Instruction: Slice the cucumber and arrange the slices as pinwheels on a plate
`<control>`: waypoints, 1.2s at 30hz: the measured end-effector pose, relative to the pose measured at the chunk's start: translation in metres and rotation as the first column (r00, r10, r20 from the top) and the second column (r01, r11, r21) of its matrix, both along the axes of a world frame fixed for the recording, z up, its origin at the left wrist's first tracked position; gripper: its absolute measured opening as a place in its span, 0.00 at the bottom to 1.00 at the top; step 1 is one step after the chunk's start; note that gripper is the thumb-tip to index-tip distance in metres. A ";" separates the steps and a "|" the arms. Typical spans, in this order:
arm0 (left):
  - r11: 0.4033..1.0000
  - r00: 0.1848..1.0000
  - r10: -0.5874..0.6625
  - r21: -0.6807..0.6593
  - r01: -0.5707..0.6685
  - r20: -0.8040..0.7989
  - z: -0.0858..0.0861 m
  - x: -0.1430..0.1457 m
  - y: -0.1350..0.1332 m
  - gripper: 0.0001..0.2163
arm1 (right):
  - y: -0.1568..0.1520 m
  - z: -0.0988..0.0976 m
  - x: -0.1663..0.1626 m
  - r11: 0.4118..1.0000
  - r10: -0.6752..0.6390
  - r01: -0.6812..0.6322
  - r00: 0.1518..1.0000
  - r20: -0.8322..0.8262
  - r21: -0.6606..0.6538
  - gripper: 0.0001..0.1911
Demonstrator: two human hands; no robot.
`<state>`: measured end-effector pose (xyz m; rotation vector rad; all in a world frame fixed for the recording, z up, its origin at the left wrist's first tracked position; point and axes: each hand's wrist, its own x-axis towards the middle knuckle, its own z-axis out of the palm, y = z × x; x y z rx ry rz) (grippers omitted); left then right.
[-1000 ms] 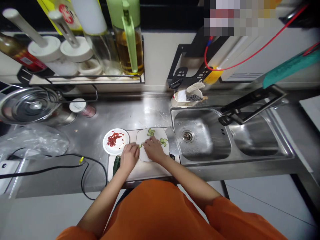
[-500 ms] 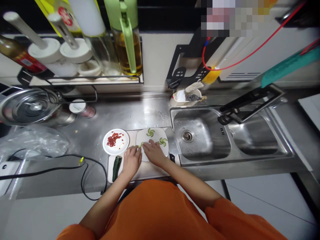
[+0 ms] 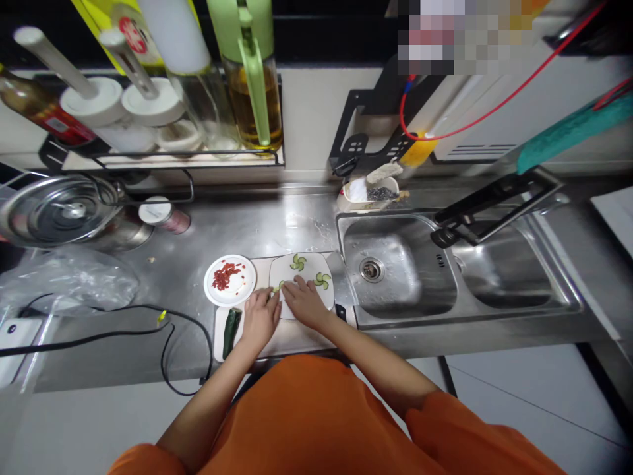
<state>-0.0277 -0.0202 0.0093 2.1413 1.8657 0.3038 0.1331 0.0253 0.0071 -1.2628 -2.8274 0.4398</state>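
A white square plate [image 3: 307,263] carries cucumber slices set in two small pinwheels, one at its far side [image 3: 297,262] and one at its right [image 3: 322,281]. My left hand [image 3: 260,318] rests at the plate's left edge, fingers apart, tips by some cucumber slices [image 3: 275,289]. Over the plate's middle lies my right hand [image 3: 306,303], fingers spread, its tips touching or almost touching the same slices. My palms hide part of the plate. Left of my left hand, a dark green piece of cucumber [image 3: 231,334] lies on a pale cutting board [image 3: 218,343].
Chopped red bits lie on a round white plate [image 3: 210,280] at the left. A cleaver [image 3: 342,278] is beside the square plate, near the double sink [image 3: 400,264]. Black cables [image 3: 190,315] and a plastic bag [image 3: 89,280] lie leftward. Seasoning jars [image 3: 153,105] stand on a rack.
The view has shifted very slightly. My hands stay almost in the same place over the plate, and the slices show no clear movement.
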 end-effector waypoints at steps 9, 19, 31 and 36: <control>0.933 0.946 0.324 -0.158 -0.324 -0.025 0.010 -0.028 -0.009 0.15 | -0.007 0.014 0.005 0.990 -0.137 0.136 0.990 -0.032 -0.049 0.16; 0.853 0.920 0.333 -0.349 -0.388 -0.209 0.015 -0.005 0.002 0.15 | -0.021 0.023 0.009 0.986 -0.150 0.147 0.988 -0.036 -0.079 0.12; 0.835 0.900 0.431 -0.346 -0.427 -0.072 0.010 -0.013 0.007 0.11 | -0.022 0.024 0.010 0.983 -0.159 0.153 0.986 -0.048 -0.100 0.13; 0.890 0.919 0.384 -0.227 -0.395 -0.091 0.005 -0.015 0.008 0.09 | -0.021 0.025 0.010 0.983 -0.153 0.146 0.987 -0.052 -0.113 0.13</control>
